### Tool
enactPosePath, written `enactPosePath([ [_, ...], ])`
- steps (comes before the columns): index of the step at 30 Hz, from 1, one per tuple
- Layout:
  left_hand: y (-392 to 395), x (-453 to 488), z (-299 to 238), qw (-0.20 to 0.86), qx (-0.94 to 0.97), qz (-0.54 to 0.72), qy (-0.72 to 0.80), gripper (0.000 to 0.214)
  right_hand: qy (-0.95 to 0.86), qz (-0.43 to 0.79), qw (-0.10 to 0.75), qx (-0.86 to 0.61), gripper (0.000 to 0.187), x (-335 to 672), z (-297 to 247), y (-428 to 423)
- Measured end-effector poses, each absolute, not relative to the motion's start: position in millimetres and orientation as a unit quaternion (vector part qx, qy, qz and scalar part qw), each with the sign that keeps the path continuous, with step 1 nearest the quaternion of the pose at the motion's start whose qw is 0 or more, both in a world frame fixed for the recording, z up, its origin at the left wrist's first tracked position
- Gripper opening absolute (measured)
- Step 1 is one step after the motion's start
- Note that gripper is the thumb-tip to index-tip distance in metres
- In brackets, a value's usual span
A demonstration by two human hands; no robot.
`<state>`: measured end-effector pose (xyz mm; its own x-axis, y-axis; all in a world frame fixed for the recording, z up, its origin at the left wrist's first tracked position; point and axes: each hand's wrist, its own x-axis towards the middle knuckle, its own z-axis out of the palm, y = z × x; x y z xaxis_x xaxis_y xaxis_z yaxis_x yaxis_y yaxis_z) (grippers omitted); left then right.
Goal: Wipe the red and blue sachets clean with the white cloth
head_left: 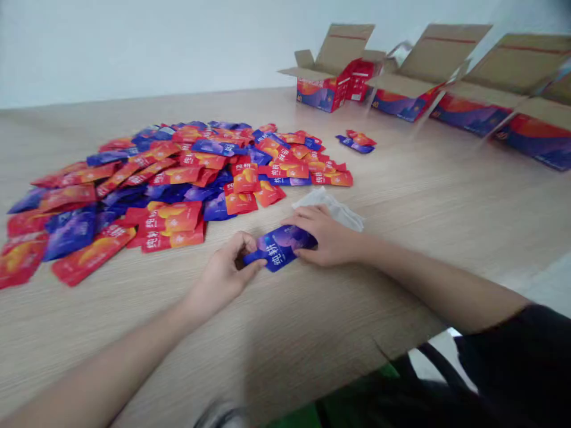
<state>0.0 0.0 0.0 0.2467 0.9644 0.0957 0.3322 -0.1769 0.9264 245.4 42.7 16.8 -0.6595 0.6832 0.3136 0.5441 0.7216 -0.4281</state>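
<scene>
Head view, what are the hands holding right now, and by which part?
One blue sachet, held between both hands: the left hand pinches its near left end, the right hand grips its far right end.

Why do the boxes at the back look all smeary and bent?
In the head view, the open cardboard boxes sit near the frame's edge, where the picture looks stretched and blurred; the blue foil packet held by the left hand and right hand in the middle looks sharper.
</scene>
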Motion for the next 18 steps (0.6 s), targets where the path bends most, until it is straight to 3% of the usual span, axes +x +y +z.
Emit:
enactPosePath([
  [3, 6, -4, 7, 0.485, 0.577, 0.439, 0.489, 0.024, -0.843, 0.301, 0.204, -0.396, 0.021, 247, 30, 36],
  [8, -6, 4, 15, 0.538, 0.520, 0.480, 0.458, 0.019, -0.789, 0.482, 0.178, -0.336, 0.022, 240, 36, 16],
  [11, -23, 14, 15, 0.509, 0.610, 0.427, 0.433, 0.003, -0.770, 0.536, 0.196, -0.285, 0.021, 230, 29, 6],
  [18, -24, 17, 10, 0.460, 0.687, 0.386, 0.410, 0.012, -0.754, 0.529, 0.211, -0.327, 0.016, 218, 14, 6],
])
